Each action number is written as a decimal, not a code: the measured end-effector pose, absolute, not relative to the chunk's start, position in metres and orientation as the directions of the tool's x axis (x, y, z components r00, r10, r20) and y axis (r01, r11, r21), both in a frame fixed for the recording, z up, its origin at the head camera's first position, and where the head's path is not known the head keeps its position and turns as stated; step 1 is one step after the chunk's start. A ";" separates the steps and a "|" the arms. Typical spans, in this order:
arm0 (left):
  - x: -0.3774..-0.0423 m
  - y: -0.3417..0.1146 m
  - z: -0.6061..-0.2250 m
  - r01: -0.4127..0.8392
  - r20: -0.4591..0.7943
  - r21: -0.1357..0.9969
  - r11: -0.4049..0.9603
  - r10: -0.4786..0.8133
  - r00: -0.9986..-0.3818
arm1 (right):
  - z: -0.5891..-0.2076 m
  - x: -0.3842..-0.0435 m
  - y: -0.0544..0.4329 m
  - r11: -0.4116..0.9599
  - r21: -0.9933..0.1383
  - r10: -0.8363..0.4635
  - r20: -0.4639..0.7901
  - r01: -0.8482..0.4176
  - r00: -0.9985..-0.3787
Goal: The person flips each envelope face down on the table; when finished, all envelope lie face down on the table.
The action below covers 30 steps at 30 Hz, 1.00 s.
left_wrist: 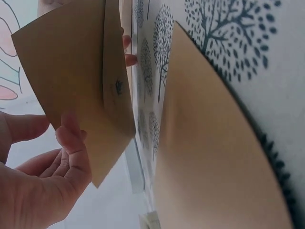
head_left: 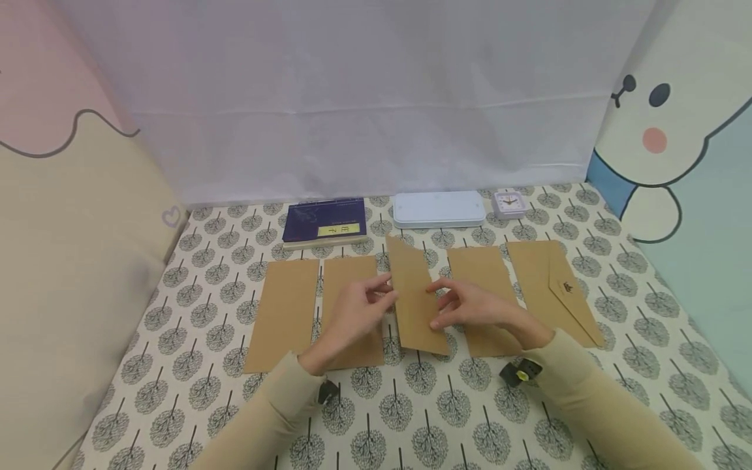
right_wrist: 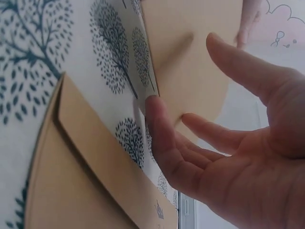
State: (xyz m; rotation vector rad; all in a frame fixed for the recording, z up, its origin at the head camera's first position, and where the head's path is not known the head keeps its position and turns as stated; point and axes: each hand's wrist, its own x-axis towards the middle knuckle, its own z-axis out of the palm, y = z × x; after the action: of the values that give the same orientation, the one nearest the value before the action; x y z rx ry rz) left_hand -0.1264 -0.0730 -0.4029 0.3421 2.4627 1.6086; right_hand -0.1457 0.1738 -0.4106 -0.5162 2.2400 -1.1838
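A brown paper envelope stands tilted on its long edge in the middle of a row of similar envelopes. My left hand pinches its left edge between thumb and index finger. The left wrist view shows the envelope's side with a flap and a small dark print. Beside its right edge is my right hand, fingers spread and loosely bent. In the right wrist view, the right thumb is apart from the envelope's plain face, and a fingertip comes close to it.
Flat envelopes lie on both sides: two left, a plain one and a flap-up one right. Behind them are a dark blue book, a pale tin case and a small clock on the tree-patterned cloth.
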 end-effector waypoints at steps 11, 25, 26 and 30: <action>-0.130 -0.074 -0.414 0.072 -0.099 0.856 0.512 0.299 -0.949 | -0.409 -0.146 0.176 0.648 -0.748 -0.503 -0.277 -0.144 -0.819; -0.128 -0.073 -0.423 0.116 -0.184 0.733 0.671 0.358 -0.915 | -0.413 -0.147 0.170 0.726 -0.663 -0.469 -0.285 -0.181 -0.836; -0.127 -0.073 -0.424 0.114 -0.191 0.726 0.678 0.359 -0.913 | -0.413 -0.147 0.169 0.729 -0.661 -0.465 -0.285 -0.179 -0.838; -0.127 -0.072 -0.426 0.112 -0.212 0.721 0.683 0.372 -0.904 | -0.412 -0.146 0.168 0.740 -0.651 -0.448 -0.292 -0.168 -0.845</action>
State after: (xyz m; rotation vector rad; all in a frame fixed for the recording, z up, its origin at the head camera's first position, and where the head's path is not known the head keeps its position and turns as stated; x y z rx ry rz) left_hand -0.1271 -0.0719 -0.4256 0.3812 2.5548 1.0621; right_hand -0.1460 0.1681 -0.4121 -0.4701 2.5061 -0.8787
